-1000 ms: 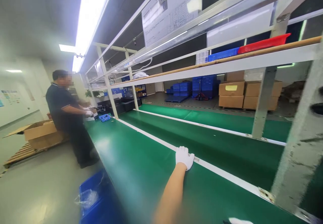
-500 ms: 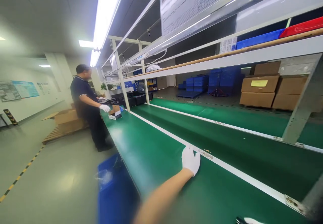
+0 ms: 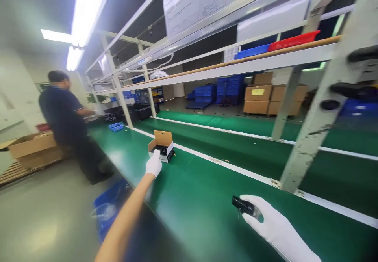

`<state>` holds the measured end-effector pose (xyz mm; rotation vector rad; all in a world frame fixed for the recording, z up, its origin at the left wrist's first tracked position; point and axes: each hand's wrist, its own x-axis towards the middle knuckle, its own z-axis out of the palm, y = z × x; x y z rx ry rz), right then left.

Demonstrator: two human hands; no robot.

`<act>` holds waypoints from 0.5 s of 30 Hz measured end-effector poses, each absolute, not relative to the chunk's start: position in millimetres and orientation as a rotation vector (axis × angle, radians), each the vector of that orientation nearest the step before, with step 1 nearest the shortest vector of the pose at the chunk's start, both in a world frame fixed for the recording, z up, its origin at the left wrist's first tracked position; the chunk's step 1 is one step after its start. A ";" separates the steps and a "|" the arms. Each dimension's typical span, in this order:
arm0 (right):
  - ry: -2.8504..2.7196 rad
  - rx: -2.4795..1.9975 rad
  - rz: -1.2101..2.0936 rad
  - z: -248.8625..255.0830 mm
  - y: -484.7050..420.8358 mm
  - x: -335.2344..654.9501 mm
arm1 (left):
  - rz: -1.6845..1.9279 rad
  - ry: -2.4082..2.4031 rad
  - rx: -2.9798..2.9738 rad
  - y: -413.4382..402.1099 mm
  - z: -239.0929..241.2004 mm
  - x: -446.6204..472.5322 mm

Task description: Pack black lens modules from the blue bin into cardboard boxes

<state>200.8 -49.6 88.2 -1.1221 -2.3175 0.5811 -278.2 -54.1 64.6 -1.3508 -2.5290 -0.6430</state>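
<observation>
The left hand (image 3: 154, 163) in a white glove touches the small open cardboard box (image 3: 162, 146) on the green desk (image 3: 189, 199) (light and easy to squash, so best held by its sides), while the right hand (image 3: 267, 218) pinches a small black part (image 3: 242, 206).

Green tabletop (image 3: 189, 199) smooth, faint sheen under strip lights, white edging strip matt. Both hands, left (image 3: 154, 163) and right (image 3: 265, 218), in white knit cloth gloves. Right-hand fingers on small black device (image 3: 242, 205), glossy plastic. Open carton (image 3: 162, 145) at left hand: brown matt cardboard flap, white printed sides. Frame post (image 3: 313, 136) painted metal, white coat chipped, scuffed. Upper shelf (image 3: 265, 59) edged in pale wood, carrying glossy red and blue plastic trays (image 3: 277, 45). Floor (image 3: 44, 214) grey, polished, reflective.
</observation>
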 end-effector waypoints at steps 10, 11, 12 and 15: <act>-2.269 -1.006 0.244 150.9 -115.8 243.2 | -0.481 -2.374 -2.152 -34.7 74.1 -140.4; -2.253 -0.976 0.221 158.9 -119.5 244.8 | -0.539 -2.364 -2.214 -42.8 75.1 -117.1; -2.236 -0.947 0.205 168.3 -123.2 244.7 | -0.617 -2.347 -2.283 -53.0 75.9 -92.7; -2.177 -0.920 0.187 200.3 -130.6 235.0 | -0.935 -2.195 -2.606 -94.3 76.0 -20.3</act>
